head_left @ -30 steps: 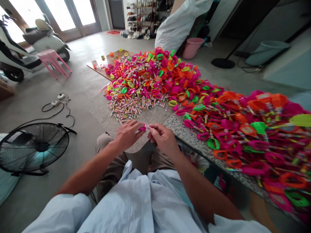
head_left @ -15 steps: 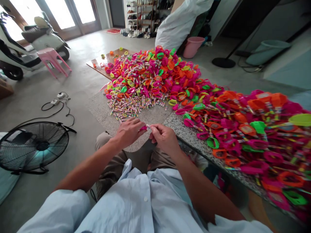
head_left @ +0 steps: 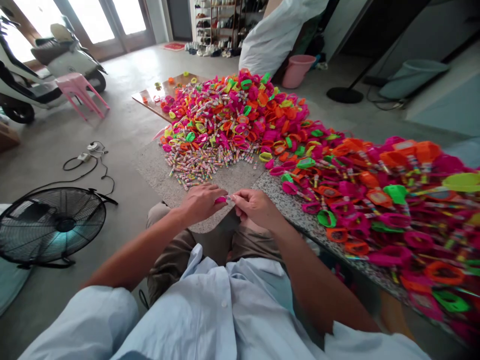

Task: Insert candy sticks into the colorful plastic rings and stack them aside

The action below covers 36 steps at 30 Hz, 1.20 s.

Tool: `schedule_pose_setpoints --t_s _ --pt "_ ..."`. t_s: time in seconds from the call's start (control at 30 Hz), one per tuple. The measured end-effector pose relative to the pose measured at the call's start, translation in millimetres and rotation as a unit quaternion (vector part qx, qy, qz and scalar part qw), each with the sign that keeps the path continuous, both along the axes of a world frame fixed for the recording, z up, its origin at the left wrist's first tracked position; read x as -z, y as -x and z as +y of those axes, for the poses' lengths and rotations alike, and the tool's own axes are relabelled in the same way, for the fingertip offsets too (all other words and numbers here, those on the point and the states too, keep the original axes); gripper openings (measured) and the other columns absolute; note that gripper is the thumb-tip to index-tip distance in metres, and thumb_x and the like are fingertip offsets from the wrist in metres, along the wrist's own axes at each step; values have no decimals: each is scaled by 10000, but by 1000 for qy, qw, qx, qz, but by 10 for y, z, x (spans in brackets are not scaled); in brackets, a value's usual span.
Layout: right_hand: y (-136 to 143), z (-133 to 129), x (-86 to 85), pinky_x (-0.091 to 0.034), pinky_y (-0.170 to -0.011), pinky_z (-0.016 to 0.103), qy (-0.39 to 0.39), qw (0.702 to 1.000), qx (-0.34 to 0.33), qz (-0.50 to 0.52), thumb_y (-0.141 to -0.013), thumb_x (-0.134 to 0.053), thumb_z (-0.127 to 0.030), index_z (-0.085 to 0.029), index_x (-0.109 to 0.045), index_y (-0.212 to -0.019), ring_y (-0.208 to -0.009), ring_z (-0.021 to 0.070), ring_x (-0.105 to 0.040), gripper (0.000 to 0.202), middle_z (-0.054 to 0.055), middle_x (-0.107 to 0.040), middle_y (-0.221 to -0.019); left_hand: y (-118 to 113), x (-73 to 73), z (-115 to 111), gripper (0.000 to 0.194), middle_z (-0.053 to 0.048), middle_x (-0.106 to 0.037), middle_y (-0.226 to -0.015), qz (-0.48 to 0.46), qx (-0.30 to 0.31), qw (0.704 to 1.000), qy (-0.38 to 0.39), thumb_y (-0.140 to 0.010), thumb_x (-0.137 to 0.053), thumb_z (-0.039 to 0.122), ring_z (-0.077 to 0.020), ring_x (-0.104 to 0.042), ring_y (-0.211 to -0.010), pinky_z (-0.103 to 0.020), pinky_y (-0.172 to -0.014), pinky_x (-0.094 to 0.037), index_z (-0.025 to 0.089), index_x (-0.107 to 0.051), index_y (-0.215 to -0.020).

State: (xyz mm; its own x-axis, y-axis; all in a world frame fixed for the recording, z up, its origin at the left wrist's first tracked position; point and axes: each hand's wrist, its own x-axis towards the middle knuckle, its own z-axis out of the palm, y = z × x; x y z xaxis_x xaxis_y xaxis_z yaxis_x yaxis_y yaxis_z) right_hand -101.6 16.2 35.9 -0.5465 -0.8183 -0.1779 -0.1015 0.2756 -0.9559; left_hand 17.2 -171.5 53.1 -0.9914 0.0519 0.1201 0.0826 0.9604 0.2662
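Observation:
My left hand [head_left: 202,202] is closed on a bright pink plastic piece [head_left: 221,200], mostly hidden by the fingers. Facing it, my right hand [head_left: 254,206] pinches a small whitish tube-like piece [head_left: 230,198] between thumb and forefinger. The two pieces meet or nearly meet between my fingertips; which, I cannot tell. Both hands are above my lap, at the near edge of a speckled stone slab [head_left: 232,177]. Just beyond them lies a heap of small printed tubes [head_left: 195,167]. Behind it rises a big pile of pink, orange, green and yellow watch-shaped plastic toys [head_left: 277,112].
More toys [head_left: 390,220] cover the speckled counter [head_left: 275,192] on my right. A black floor fan [head_left: 63,225] stands at left, near a cable with plugs [head_left: 84,157]. Farther off are a pink stool [head_left: 80,85], a scooter [head_left: 67,55], a pink bucket [head_left: 297,72] and a white sack [head_left: 277,37].
My right hand has turned slightly, its fingers still pinched by the left hand's pink piece. My left hand has barely moved. The whole view has shifted a little.

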Motion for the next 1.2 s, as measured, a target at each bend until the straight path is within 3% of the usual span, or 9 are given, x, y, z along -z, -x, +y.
schedule_pose_setpoints --t_s 0.37,0.57,0.73,1.0,1.2 --pt "61 26 -95 -401 -439 216 -15 999 -41 4 -890 -628 -465 -181 -693 -784 -445 106 -518 310 -36 -589 -551 46 36 -30 201 -60 -760 -934 -9 59 998 -32 -1023 -586 375 -212 -729 -927 -301 -829 -501 235 -728 -1044" --pt "53 6 28 -359 -435 220 -3 999 -27 -24 -892 -647 -491 -170 -729 -873 -446 107 -466 332 -57 -533 -532 87 54 -54 203 -65 -735 -879 7 69 997 -25 -1020 -573 363 -205 -718 -863 -292 -772 -481 217 -708 -981" --pt "23 -12 95 -360 -453 235 -3 998 -15 60 -917 -634 -484 -192 -756 -913 -471 116 -493 317 -55 -567 -585 125 39 -46 244 -65 -715 -852 -11 84 996 15 -1045 -525 364 -207 -702 -822 -297 -721 -451 196 -665 -939" --pt "183 74 19 -433 -452 218 -19 989 -144 -8 -875 -684 -516 -175 -799 -910 -481 110 -516 362 -46 -593 -609 104 71 44 187 -62 -698 -832 -34 150 988 17 -1014 -566 301 -197 -653 -771 -297 -701 -431 196 -647 -882" --pt "356 134 6 -409 -435 205 -41 973 -222 -52 -846 -729 -476 -181 -818 -875 -447 116 -551 309 -46 -601 -545 121 70 79 155 -56 -703 -815 -22 201 979 26 -998 -588 260 -209 -658 -797 -311 -700 -426 203 -674 -883"
